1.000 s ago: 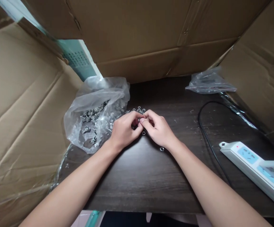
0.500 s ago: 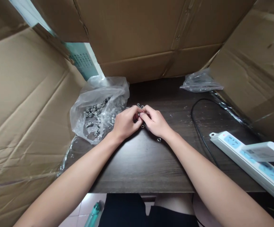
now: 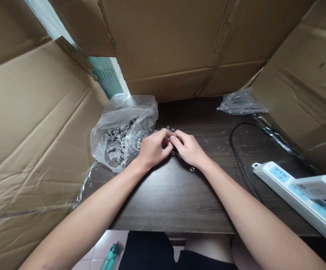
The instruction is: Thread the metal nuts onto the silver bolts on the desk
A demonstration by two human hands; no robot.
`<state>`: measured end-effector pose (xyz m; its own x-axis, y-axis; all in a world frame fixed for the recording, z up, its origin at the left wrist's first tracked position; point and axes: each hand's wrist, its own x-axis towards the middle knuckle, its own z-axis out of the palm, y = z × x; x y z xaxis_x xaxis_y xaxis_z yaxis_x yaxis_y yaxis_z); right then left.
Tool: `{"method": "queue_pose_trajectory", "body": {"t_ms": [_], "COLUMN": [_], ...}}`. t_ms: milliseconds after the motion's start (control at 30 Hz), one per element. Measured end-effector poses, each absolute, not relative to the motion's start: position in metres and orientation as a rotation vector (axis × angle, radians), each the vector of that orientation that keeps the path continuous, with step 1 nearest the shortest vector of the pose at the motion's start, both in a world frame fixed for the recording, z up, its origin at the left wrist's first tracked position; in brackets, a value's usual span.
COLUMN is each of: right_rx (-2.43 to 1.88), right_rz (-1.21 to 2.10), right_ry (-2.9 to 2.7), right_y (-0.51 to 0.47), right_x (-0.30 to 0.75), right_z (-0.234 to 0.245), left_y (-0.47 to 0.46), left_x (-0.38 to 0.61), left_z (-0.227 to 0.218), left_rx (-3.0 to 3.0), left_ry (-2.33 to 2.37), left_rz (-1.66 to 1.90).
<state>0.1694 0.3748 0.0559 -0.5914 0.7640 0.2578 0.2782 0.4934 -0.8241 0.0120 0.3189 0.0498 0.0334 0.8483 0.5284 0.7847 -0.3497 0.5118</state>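
Observation:
My left hand (image 3: 153,148) and my right hand (image 3: 189,149) meet over the middle of the dark table. Thumbs and fingertips are pinched together, touching each other. A small glint of metal shows between them, mostly covered by the fingers, so its kind cannot be made out. Loose hex nuts lie around the hands: one nut (image 3: 192,169) by my right wrist, another nut (image 3: 173,153) just below the fingertips, several more behind. Left of my left hand, a clear plastic bag (image 3: 98,144) lies with its mouth facing me, holding many metal bolts (image 3: 120,131).
Cardboard walls (image 3: 163,41) enclose the table (image 3: 163,202) at the back and both sides. At the right lie a white power strip (image 3: 287,191) with a plug in it and a black cable (image 3: 233,146). Another clear bag (image 3: 242,103) sits at the back right.
The whole view has shifted slightly, so everything appears a little lower and further right. Both hands keep their pinch at the same place, with only slight finger movement.

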Motion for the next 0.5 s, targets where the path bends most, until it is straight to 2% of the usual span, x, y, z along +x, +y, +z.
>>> {"method": "queue_pose_trajectory", "body": {"t_ms": [500], "right_rx": [-0.882], "right_rz": [1.039], "right_ry": [-2.092], "right_y": [0.3758], "right_x": [0.1693], "right_z": [0.0551], "left_y": [0.3210], "left_x": [0.0122], "left_z": [0.0483], "left_rx": [2.160], "left_ry": [1.695], "left_rz": [1.295]}}
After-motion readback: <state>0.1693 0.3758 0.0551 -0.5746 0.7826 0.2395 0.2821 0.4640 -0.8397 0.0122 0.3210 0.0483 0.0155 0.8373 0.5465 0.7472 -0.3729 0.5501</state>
